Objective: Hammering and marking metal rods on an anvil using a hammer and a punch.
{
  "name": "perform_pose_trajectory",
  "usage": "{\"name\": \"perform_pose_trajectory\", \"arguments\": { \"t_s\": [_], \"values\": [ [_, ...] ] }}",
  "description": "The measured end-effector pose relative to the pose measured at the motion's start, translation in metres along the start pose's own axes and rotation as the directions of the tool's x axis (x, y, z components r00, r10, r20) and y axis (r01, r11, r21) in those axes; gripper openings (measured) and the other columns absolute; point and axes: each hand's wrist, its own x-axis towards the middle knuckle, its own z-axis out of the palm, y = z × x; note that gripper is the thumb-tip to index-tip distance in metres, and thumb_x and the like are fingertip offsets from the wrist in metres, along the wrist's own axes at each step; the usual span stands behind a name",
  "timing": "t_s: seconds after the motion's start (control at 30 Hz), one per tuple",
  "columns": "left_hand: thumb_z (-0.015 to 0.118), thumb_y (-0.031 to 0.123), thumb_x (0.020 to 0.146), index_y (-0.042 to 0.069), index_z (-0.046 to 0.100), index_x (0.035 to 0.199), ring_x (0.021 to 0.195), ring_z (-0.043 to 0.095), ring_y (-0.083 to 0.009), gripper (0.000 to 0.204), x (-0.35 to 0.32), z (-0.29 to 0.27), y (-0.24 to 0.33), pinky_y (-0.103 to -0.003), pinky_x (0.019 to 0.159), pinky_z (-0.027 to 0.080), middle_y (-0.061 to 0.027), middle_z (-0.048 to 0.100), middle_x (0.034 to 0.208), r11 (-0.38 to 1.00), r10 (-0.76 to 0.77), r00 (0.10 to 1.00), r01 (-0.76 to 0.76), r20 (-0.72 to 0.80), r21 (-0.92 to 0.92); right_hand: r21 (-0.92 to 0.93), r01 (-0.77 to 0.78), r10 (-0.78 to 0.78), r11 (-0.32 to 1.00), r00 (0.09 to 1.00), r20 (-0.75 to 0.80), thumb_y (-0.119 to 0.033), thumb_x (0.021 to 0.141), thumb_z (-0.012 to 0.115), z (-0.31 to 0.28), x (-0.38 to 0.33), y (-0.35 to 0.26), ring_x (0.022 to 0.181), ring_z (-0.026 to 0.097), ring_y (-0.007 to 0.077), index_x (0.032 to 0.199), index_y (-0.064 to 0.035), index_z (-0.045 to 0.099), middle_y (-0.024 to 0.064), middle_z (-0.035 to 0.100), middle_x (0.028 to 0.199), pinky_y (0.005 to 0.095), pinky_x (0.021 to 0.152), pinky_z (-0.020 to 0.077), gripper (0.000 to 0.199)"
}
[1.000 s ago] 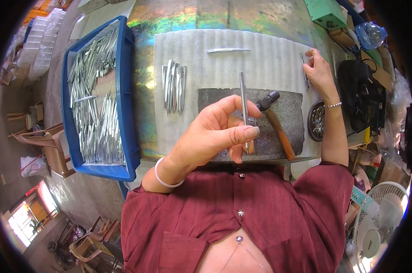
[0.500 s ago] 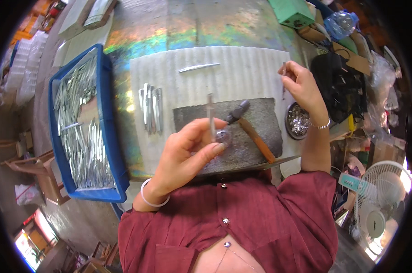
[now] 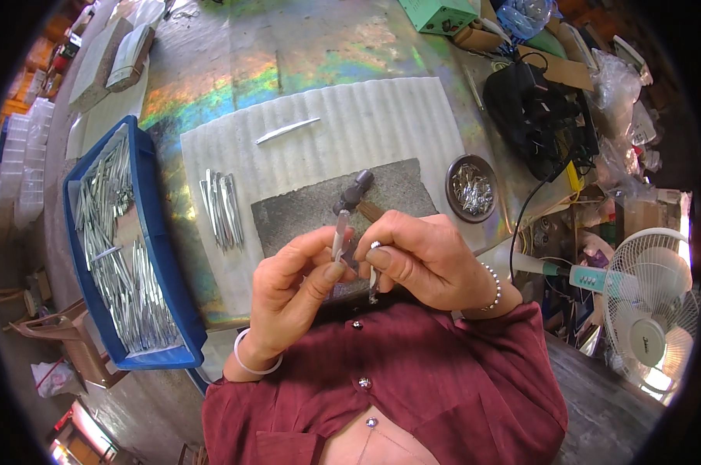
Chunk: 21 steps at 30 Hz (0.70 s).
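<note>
My left hand [image 3: 292,291] pinches a slim, pale silvery metal strip [image 3: 340,232], held upright between thumb and fingertips. Close beside it, my right hand [image 3: 428,260] is closed on a thin metal tool [image 3: 373,280] that points downward; its exact kind is hard to make out. Fingertips of both hands nearly meet over the near edge of a dark stone slab [image 3: 288,221]. On that slab lies a hammer [image 3: 353,193], its wooden handle partly hidden by my right hand.
A white foam sheet [image 3: 226,139] carries one pointed silver piece [image 3: 288,130] and a bunch of silver strips [image 3: 222,209]. At left stands a blue tray [image 3: 164,263] full of similar strips. A round dish [image 3: 453,203] of small shiny parts, a black bag [image 3: 529,116] and a fan [image 3: 651,310] are at right.
My right hand has come in from beside the dish to my left hand, bringing the thin tool. My left hand still holds its strip. The whole view has shifted and turned slightly.
</note>
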Motion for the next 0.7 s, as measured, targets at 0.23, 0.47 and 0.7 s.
{"name": "perform_pose_trajectory", "arguments": {
  "t_s": [0.23,0.47,0.7],
  "values": [
    [0.056,0.0,0.089,-0.003,0.059,0.101,0.079,0.058,-0.0083,0.013,-0.003,0.002,-0.006,-0.021,0.069,0.045,-0.006,0.063,0.086,0.994,0.108,0.993,-0.106,-0.049,0.033,-0.077,0.174,-0.184,0.982,0.974,-0.136,-0.004,0.088,0.058,0.019,-0.001,0.009,0.059,0.057,0.0121,0.094,0.0021,0.06,0.008,0.057,0.076,0.0234,0.053,0.0448,0.009],
    [0.061,0.001,0.086,-0.001,0.06,0.098,0.073,0.059,-0.0086,0.012,-0.006,0.001,-0.01,-0.022,0.065,0.047,-0.0065,0.064,0.082,0.991,0.084,0.996,-0.08,-0.034,0.104,-0.22,0.195,-0.24,0.956,0.949,-0.204,-0.003,0.08,0.067,0.023,0.002,0.01,0.061,0.056,0.0144,0.09,0.0013,0.062,0.0087,0.058,0.073,0.0248,0.054,0.0439,0.012],
    [0.061,0.001,0.086,0.0,0.06,0.101,0.077,0.061,-0.0086,0.015,-0.009,0.001,-0.009,-0.022,0.068,0.049,-0.0073,0.066,0.085,0.994,0.063,0.997,-0.059,-0.044,0.092,-0.227,0.188,-0.236,0.956,0.949,-0.208,-0.002,0.081,0.067,0.026,0.001,0.012,0.058,0.051,0.0063,0.093,0.0026,0.061,0.0075,0.062,0.077,0.0188,0.051,0.0381,0.014]
  ]
}}
